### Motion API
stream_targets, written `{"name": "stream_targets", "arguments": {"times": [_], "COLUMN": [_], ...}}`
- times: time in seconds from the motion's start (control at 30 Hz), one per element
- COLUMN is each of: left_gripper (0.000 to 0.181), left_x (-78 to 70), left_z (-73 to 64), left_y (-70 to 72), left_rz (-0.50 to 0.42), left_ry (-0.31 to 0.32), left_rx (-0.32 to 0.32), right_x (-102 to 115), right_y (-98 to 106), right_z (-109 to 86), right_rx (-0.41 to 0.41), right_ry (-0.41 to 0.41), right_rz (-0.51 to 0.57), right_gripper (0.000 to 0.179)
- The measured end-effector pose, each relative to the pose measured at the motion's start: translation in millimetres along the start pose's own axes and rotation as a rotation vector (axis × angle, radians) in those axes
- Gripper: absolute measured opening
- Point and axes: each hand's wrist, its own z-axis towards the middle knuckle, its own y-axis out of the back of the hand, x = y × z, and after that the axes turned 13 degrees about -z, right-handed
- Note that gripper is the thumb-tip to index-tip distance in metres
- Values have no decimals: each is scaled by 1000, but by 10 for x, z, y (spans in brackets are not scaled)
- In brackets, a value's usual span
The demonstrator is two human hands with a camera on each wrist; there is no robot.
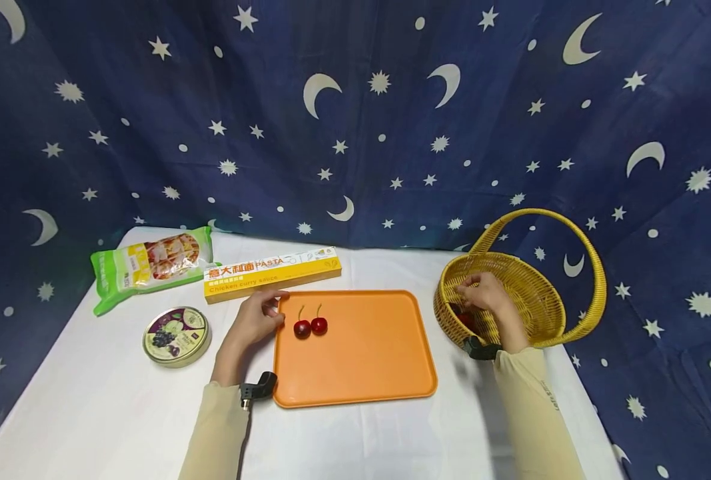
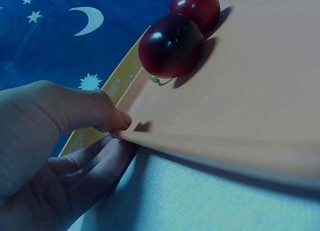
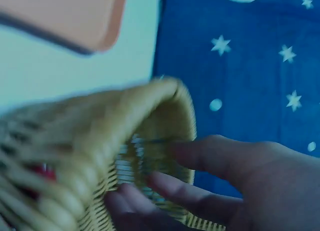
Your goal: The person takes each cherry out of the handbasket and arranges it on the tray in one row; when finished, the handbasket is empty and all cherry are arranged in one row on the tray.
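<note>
My left hand (image 1: 258, 319) pinches the upper left edge of an orange tray (image 1: 367, 353). In the left wrist view the thumb lies over the rim and the fingers are on its outer side. Two dark red cherries (image 1: 310, 326) with stems lie on the tray, near that hand. My right hand (image 1: 488, 297) reaches into a yellow wicker basket (image 1: 544, 303). Its fingers (image 3: 187, 191) are loosely bent and spread, holding nothing. Below them a red thing (image 1: 467, 320) sits in the basket, partly hidden; a bit of red shows through the weave in the right wrist view.
A yellow and white pasta box (image 1: 274, 275) lies behind the tray. Farther left are a green food packet (image 1: 154, 263) and a round tin (image 1: 176, 335). The basket's tall handle (image 1: 598, 287) arches up at the right. A blue curtain (image 1: 379, 173) hangs behind the white-covered table.
</note>
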Motion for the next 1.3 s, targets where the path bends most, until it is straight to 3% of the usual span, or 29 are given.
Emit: {"name": "stream_targets", "arguments": {"times": [0.07,0.23,0.53,0.83,1.1,1.3], "left_gripper": [43,42,43,43,43,42], "left_x": [18,22,-1,19,22,5], "left_z": [-14,-16,4,-5,3,-7], "left_y": [3,3,5,13,14,25], "left_rz": [-2,-19,-18,-14,-6,-7], "left_ry": [-3,-19,-42,-32,-40,-38], "left_rx": [1,-6,-2,6,7,9], "right_x": [-51,-109,-151,-169,-241,-270], "right_y": [20,98,51,14,184,238], "right_z": [55,224,363,359,244,170], "right_rx": [105,270,515,489,348,312], "right_ry": [10,20,15,51,115,147], "right_rz": [4,34,56,150,252,355], "right_gripper": [24,24,19,20,35,41]}}
